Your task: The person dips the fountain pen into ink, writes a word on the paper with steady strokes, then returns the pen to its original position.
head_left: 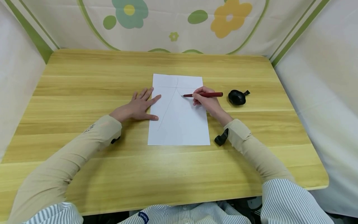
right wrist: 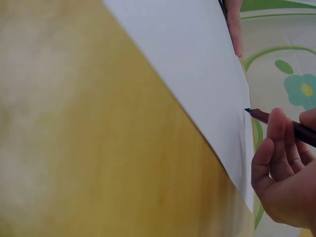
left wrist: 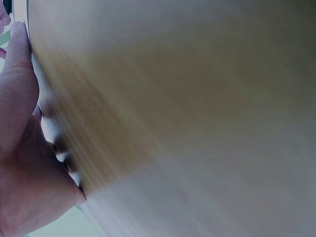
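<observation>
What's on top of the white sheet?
The sheet carries thin lines; the left hand rests partly on it, the right hand holds a dark red pen over it. Anything beneath the hands is hidden.

I see bare table (head_left: 98,71) across the head view's upper left, where a hand could pass. Right of centre, the right hand (head_left: 206,99) and its pen (head_left: 216,94) block the paper (head_left: 181,133), a black object (head_left: 236,97) just beside them; the left hand (head_left: 137,109) bars the left edge.

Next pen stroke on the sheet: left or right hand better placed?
Right, most likely: the right hand grips the pen, its tip over the paper. The left hand holds no pen and lies spread at the paper's left edge.
</observation>
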A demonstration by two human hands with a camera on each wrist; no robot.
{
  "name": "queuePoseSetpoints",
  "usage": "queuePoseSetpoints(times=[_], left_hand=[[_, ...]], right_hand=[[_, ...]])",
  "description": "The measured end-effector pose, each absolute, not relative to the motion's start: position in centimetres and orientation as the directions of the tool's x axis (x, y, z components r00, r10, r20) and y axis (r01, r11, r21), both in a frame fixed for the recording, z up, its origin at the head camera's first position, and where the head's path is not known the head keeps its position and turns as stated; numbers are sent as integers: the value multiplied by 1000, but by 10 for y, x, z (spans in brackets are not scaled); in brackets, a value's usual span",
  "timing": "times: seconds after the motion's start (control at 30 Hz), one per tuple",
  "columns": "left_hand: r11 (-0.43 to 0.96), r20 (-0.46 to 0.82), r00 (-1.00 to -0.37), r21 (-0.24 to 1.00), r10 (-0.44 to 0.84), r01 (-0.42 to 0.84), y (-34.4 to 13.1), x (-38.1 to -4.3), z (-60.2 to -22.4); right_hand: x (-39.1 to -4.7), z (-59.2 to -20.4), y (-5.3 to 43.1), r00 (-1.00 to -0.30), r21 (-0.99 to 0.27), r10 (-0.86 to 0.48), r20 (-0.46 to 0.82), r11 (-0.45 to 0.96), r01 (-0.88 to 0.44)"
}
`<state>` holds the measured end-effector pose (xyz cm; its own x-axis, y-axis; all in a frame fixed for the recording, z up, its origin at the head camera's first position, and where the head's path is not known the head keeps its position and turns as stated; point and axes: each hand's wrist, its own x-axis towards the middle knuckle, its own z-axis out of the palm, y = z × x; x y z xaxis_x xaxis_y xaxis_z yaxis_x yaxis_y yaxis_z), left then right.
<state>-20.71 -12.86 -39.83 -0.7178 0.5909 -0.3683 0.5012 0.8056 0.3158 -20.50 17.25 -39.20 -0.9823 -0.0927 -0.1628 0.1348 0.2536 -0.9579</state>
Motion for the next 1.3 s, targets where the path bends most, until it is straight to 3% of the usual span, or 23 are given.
queuePoseSetpoints(times=[1.3], left_hand=[[804, -371, -715, 322, 593, 499, -129, -208, -398]], right_hand=[[-192, -396, 182, -983, -967, -90, -160, 214, 138]])
